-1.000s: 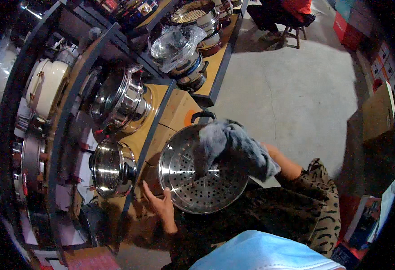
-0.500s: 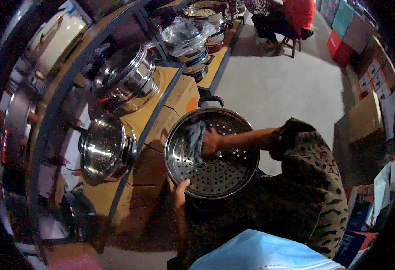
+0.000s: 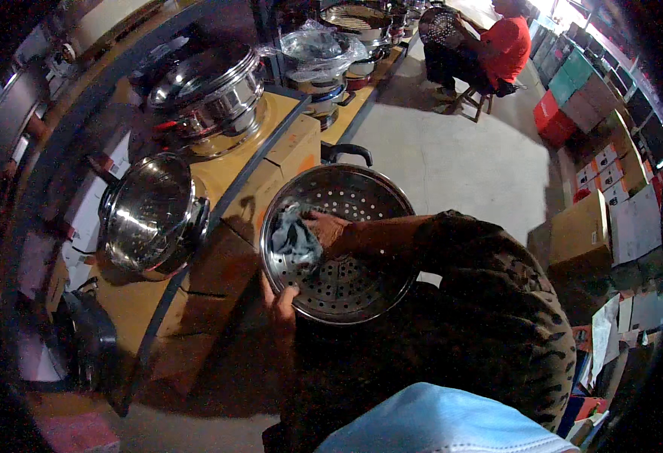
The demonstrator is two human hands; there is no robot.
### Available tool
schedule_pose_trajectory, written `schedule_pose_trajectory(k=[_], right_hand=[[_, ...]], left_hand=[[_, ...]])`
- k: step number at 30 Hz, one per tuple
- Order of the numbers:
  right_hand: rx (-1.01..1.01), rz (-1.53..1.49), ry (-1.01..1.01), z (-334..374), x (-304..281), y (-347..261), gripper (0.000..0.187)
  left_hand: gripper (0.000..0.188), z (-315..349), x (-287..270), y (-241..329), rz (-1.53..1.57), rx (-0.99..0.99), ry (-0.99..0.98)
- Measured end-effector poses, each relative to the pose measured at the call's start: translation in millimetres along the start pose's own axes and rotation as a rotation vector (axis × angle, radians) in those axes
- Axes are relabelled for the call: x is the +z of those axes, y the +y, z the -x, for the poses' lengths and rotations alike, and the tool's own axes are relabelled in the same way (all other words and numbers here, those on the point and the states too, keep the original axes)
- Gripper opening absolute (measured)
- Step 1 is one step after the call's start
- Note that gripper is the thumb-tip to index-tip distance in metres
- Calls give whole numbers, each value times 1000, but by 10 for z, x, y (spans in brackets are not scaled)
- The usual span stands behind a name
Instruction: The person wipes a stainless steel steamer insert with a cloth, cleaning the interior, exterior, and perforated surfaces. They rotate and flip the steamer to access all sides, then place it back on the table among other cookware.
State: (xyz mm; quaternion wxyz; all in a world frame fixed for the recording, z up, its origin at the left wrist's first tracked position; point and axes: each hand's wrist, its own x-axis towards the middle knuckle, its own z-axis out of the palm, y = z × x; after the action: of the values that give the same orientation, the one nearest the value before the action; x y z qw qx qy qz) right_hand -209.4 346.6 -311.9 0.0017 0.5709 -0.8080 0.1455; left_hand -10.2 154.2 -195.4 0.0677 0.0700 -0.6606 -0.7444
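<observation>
Holding grey cloth (image 3: 290, 241) inside perforated pan (image 3: 346, 294), at its left | right hand (image 3: 330, 232) bunched around cloth, fingers partly hidden | left hand (image 3: 280, 299) clasping near-left rim, thumb over edge | pan right of steel pot (image 3: 150, 215)

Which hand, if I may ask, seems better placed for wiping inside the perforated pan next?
Likely the person's right hand: it holds the grey cloth inside the perforated pan, while the left hand grips the pan's lower-left edge.
</observation>
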Motion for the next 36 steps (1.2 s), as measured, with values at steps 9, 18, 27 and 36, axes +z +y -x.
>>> schedule_pose_trajectory(k=[9, 18, 27, 36], right_hand=[[234, 192, -897, 1097, -970, -248, 38], [307, 219, -242, -55, -500, -749, 50], [-124, -177, -136, 217, -262, -1549, 57], [-204, -137, 101, 23, -217, -977, 60]], left_hand=[[68, 241, 247, 681, 240, -166, 7], [69, 98, -31, 320, 106, -52, -48], [75, 275, 125, 781, 237, 2, -101], [77, 270, 4, 507, 139, -187, -51]])
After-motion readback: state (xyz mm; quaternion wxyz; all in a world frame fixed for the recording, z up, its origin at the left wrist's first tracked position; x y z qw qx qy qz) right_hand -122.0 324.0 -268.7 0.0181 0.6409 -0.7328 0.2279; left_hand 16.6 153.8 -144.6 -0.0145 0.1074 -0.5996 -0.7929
